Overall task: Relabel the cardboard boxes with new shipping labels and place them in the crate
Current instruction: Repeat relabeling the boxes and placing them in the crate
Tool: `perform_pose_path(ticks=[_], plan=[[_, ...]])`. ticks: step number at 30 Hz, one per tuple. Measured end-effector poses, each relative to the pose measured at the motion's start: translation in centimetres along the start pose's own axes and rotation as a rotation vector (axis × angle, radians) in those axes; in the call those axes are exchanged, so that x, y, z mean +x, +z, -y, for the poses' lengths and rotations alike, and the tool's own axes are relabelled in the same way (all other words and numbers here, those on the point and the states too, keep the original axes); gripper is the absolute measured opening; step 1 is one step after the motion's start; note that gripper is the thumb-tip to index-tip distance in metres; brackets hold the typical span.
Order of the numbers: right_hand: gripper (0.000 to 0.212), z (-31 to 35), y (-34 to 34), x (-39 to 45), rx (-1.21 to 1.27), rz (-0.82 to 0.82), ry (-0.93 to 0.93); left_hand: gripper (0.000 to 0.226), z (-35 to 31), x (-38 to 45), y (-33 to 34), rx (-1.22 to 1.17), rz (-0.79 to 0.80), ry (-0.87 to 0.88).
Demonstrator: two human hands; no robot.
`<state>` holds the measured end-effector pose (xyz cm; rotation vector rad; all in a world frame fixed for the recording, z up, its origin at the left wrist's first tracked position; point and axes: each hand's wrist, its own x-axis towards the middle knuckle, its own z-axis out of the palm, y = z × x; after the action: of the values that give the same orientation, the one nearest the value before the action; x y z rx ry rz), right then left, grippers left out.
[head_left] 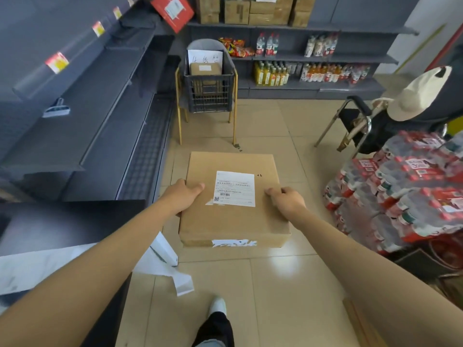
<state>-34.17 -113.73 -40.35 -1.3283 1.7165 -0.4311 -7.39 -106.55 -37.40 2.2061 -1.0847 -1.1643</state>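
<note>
Both hands, left (pixel 184 196) and right (pixel 288 202), grip a relabelled box (pixel 233 219). The crate (pixel 209 92) ahead already holds one box. This one still needs placing there.

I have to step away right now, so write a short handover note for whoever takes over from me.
Left hand and right hand grip the cardboard box by its sides, carried above the floor.
Its white shipping label is already on top.
The crate sits on a chair ahead with another labelled box inside.
Left: walk to the crate and put this box in.
</note>
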Motion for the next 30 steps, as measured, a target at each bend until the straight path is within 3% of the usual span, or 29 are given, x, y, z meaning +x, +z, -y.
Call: perform_pose_path(ticks=[11,24,30], plan=[[0.044,8.6,2.0,10.7,-0.002,-0.013,-0.018,0.069,-5.0,11.4,-5.5,-0.018,-0.009,0.000],[0.048,17.9,-0.2,27.5,0.005,0.041,-0.059,0.064,-15.1,26.4,-7.9,0.004,-0.067,-0.012],[0.049,23.3,-1.0,34.8,0.003,0.057,-0.073,0.048,-19.1,32.3,-9.5,-0.076,-0.146,0.030]])
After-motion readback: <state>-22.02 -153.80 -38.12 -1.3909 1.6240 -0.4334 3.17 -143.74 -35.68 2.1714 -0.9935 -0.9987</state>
